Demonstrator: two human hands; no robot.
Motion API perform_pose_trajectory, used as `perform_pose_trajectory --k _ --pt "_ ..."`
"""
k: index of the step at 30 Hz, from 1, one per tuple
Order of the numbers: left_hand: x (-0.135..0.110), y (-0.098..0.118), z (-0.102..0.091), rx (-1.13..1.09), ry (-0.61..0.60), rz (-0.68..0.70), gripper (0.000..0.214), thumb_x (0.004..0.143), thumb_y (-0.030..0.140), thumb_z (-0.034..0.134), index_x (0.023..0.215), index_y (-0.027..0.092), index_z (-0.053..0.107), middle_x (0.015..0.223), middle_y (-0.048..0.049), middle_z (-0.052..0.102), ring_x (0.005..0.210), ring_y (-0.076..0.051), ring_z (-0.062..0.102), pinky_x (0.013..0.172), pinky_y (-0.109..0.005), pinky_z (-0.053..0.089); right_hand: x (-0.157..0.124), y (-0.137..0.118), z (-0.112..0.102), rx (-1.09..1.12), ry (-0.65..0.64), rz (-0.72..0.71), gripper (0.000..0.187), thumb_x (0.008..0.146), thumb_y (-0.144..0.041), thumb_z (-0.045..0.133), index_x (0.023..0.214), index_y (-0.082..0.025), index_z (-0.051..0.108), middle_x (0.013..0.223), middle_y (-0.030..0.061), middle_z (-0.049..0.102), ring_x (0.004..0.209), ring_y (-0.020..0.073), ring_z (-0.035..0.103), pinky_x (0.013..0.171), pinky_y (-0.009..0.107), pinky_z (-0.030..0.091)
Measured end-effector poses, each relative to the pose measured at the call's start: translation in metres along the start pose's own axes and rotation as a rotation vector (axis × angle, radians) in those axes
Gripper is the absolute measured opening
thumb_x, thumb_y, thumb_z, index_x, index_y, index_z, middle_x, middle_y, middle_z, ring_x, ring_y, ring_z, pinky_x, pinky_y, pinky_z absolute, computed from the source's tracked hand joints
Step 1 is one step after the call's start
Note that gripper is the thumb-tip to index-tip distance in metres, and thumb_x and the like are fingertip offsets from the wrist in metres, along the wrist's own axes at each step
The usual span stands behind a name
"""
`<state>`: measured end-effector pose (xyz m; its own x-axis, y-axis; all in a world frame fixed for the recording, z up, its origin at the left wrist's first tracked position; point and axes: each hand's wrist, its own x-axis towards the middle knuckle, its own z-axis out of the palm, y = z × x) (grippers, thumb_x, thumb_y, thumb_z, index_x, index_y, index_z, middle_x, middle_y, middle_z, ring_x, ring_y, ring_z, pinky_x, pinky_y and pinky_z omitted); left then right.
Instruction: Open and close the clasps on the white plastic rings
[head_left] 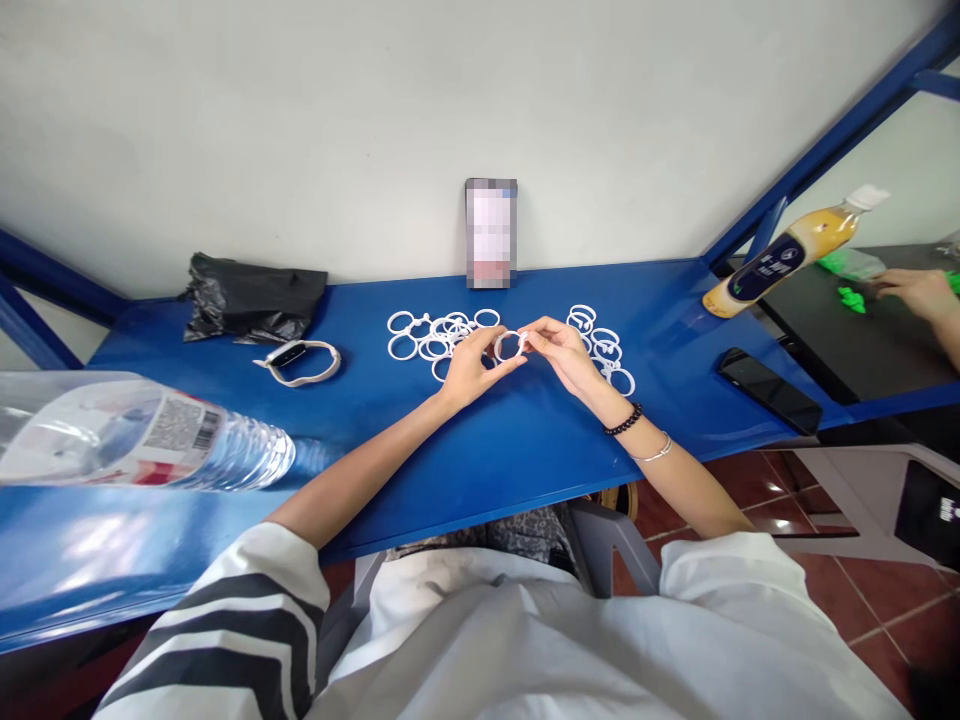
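Between my two hands is a white plastic ring (509,347), raised a little above the blue table (480,440). My left hand (474,366) grips its left side between thumb and fingers. On the ring's right side, the fingertips of my right hand (564,350) pinch the edge, where a small white part shows; its exact shape is too small to tell. A loose pile of white rings (435,338), some with small knobs, lies behind and left of my left hand. More white rings (604,347) lie just right of my right hand, partly covered by it.
A propped phone (491,235) leans on the wall. Leftward are a black plastic bag (251,300), a pale-strapped watch (301,362) and a large clear bottle (150,430). Rightward stand a yellow drink bottle (795,250) and a dark phone (770,390). Another person's hand (922,298) works beyond.
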<state>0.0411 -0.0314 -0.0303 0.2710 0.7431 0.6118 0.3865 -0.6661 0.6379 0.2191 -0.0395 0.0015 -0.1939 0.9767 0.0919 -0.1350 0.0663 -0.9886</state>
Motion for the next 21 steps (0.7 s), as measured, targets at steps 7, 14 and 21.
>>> perform_pose_trajectory --k 7,14,21 --pt "-0.0005 0.0009 -0.0005 0.012 0.033 0.056 0.052 0.085 0.064 0.058 0.101 0.014 0.064 0.072 -0.0018 0.063 0.061 -0.012 0.056 0.062 -0.028 0.049 0.0005 0.0022 -0.0015 0.028 -0.015 -0.018 0.026 0.070 -0.045 0.082 0.079 -0.023 0.072 0.079 -0.0004 0.066 0.074 0.0132 0.058 0.075 0.028 0.049" --pt "0.0006 0.0042 -0.0020 0.024 0.036 0.077 0.038 0.089 0.052 0.059 0.092 0.015 0.065 0.067 0.0002 0.060 0.059 -0.012 0.054 0.060 -0.026 0.046 -0.0013 0.0036 0.0024 0.019 0.013 0.007 0.029 0.071 -0.048 0.080 0.078 -0.022 0.070 0.077 0.0000 0.064 0.074 0.0140 0.058 0.077 0.031 0.051" --pt "0.0004 0.0022 0.0002 0.164 0.051 0.029 0.028 0.088 0.042 0.064 0.102 0.018 0.064 0.090 -0.0060 0.066 0.084 -0.019 0.060 0.078 -0.034 0.049 -0.0014 0.0043 0.0032 -0.068 -0.008 -0.004 0.027 0.080 -0.049 0.071 0.090 -0.024 0.070 0.085 0.0009 0.068 0.082 0.0157 0.063 0.084 0.032 0.053"
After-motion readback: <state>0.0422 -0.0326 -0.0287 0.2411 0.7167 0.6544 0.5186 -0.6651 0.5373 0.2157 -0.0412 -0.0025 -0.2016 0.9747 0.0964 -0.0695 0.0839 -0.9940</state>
